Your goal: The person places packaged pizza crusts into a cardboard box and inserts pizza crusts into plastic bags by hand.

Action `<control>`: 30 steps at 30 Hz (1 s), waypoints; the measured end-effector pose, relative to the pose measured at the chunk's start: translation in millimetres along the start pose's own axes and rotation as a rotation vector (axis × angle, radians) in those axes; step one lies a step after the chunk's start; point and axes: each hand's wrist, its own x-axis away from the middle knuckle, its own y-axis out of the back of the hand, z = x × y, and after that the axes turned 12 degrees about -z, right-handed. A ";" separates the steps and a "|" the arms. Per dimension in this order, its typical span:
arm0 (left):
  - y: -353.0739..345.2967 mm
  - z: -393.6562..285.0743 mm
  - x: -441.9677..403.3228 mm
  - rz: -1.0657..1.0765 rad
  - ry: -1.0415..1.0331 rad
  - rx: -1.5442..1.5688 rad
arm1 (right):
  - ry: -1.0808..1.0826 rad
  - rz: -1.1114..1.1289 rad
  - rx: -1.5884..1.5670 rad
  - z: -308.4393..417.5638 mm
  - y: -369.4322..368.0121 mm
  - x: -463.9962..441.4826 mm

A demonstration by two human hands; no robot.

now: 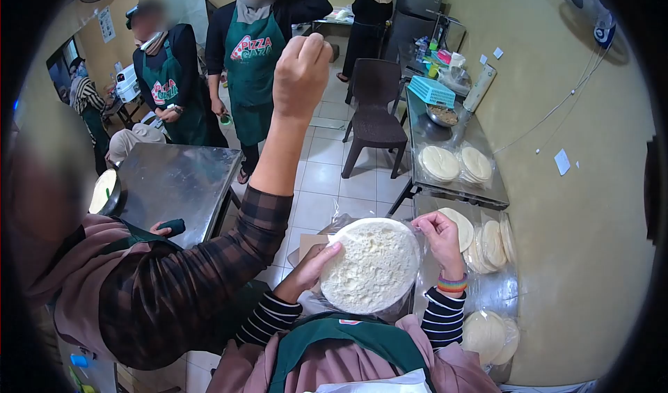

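Note:
My left hand [313, 270] grips the left edge of a round pale pizza crust [370, 266], thumb on top. The crust's rough, crumbly face is turned up towards me. At the crust's upper right, my right hand [440, 233] is closed in a pinch on the edge of a thin clear plastic bag [418, 248]. Part of that plastic also shows around and beneath the crust. A rainbow band is on my right wrist.
A co-worker's raised fist [302, 73] is just ahead on my left. Bagged crusts [491, 243] lie on the metal table to my right, more crusts [439, 163] beyond. A brown chair [376, 107] stands ahead; a metal table [177, 177] is left. Several people are nearby.

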 end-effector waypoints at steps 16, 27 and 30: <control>-1.3 27.1 24.0 -0.324 -0.055 0.068 | 0.212 -0.112 -0.145 -41.0 -19.3 -12.2; -9.5 36.5 44.1 -0.361 -0.437 -0.301 | -0.297 -0.215 0.046 -106.3 -57.5 18.5; -6.2 32.8 46.6 -0.377 -0.531 -0.561 | -0.374 -0.052 -0.023 -134.3 -70.5 23.2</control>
